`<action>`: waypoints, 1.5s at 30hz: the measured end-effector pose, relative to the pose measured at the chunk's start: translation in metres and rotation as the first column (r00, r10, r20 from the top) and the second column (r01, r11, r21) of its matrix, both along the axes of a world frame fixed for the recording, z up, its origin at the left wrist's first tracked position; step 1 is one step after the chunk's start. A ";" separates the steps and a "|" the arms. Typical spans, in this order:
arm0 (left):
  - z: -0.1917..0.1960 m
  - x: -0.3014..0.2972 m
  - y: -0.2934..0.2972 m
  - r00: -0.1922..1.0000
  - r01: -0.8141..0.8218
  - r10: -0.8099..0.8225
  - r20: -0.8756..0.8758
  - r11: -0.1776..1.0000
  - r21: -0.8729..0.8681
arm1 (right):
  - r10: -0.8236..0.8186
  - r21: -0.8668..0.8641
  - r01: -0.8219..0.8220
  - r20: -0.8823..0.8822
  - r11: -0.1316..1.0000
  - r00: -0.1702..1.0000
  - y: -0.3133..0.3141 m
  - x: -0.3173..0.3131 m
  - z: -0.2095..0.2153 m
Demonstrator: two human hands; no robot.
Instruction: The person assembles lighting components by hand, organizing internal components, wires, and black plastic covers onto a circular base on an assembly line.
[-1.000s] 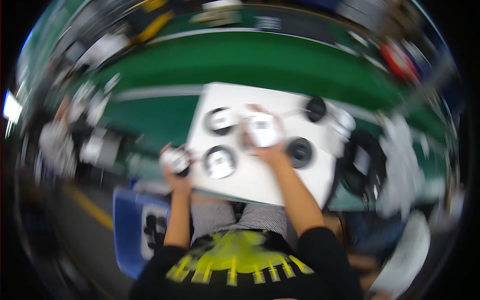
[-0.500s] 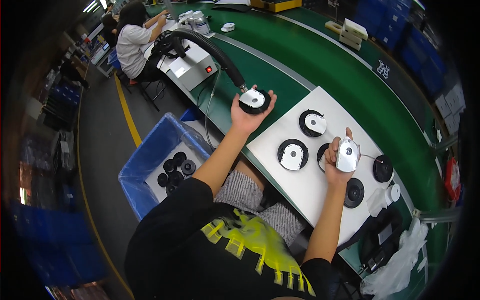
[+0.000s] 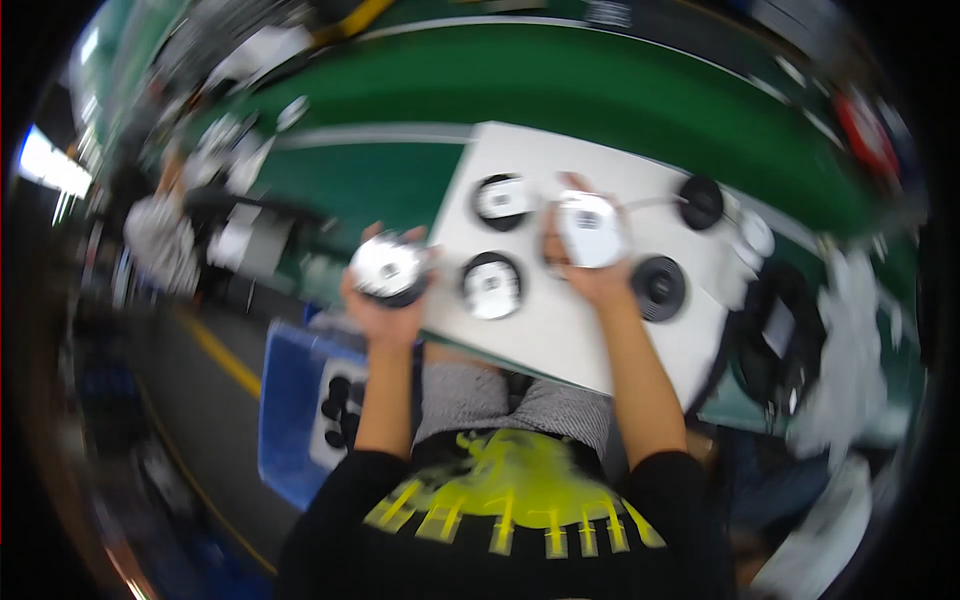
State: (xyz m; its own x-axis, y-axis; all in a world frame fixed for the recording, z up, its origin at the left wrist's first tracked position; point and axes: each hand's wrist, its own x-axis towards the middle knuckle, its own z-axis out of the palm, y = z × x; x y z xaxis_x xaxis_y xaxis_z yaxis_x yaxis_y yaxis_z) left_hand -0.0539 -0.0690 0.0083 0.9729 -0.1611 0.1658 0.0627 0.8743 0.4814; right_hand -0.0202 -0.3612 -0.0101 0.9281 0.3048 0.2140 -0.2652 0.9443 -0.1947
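Observation:
My left hand cups a round black base with a white plate on top, held just left of the white board. Over the board, my right hand grips a shiny white plate with one rounded end. Between my hands lie two more black bases with white plates, a farther one and a nearer one. To the right of my right wrist is a bare black disc. Motion blur hides fine detail.
Another black disc with a thin cord and a white roll sit at the board's far right. Plastic film hangs right. A blue bin with black round parts stands lower left. A light box-shaped machine and a person are farther left.
The view has swung round and blurred. My left hand, with the base and plate, has come away from the black hose's nozzle and nearer the board. My right hand still grips its plate.

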 end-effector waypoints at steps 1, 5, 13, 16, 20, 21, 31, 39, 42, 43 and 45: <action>-0.007 0.004 0.004 0.982 -0.170 0.176 -0.072 0.981 0.089 | -0.031 -0.033 0.028 -0.108 0.999 0.994 0.010 -0.002 0.002; -0.033 0.023 0.008 0.987 -0.151 0.157 -0.023 0.973 0.174 | -0.218 0.064 0.218 -0.004 0.974 0.976 0.043 0.019 -0.034; -0.038 0.020 -0.016 0.985 -0.175 0.167 0.054 0.949 0.263 | -0.283 -0.105 0.290 0.077 0.951 0.956 0.045 0.023 -0.020; -0.048 0.029 -0.007 0.978 -0.204 0.207 0.015 0.945 0.256 | -0.288 -0.139 0.306 0.139 0.942 0.948 0.043 0.020 -0.025; -0.035 0.023 -0.015 0.982 -0.176 0.186 -0.014 0.949 0.263 | -0.239 -0.124 0.255 0.134 0.959 0.962 0.040 0.012 -0.019; -0.033 0.023 -0.019 0.978 -0.196 0.209 -0.019 0.942 0.271 | -0.235 -0.097 0.252 0.159 0.963 0.959 0.039 0.015 -0.021; -0.032 0.019 -0.015 0.958 -0.286 0.270 0.095 0.879 0.382 | -0.038 0.093 0.032 0.059 0.995 0.998 0.028 0.010 -0.016; -0.028 0.023 -0.016 0.970 -0.206 0.229 -0.076 0.950 0.233 | -0.162 -0.058 0.180 0.231 0.982 0.959 0.023 0.003 -0.008; -0.033 0.020 -0.019 0.973 -0.226 0.229 0.024 0.935 0.274 | -0.133 -0.096 0.154 0.193 0.983 0.972 0.021 0.006 -0.009; -0.033 0.023 -0.020 0.979 -0.204 0.198 0.048 0.935 0.289 | -0.215 -0.132 0.253 0.246 0.958 0.945 0.022 0.010 -0.018; -0.034 0.023 -0.005 0.960 -0.275 0.278 0.038 0.903 0.330 | -0.159 -0.168 0.204 0.246 0.964 0.956 0.026 0.006 -0.008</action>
State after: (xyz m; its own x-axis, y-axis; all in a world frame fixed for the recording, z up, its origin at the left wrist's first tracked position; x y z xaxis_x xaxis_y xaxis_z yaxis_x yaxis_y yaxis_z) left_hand -0.0308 -0.0742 -0.0252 0.9876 0.0711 0.1402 -0.1525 0.6495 0.7449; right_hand -0.0138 -0.3350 -0.0185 0.9044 0.1911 0.3816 -0.0199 0.9121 -0.4096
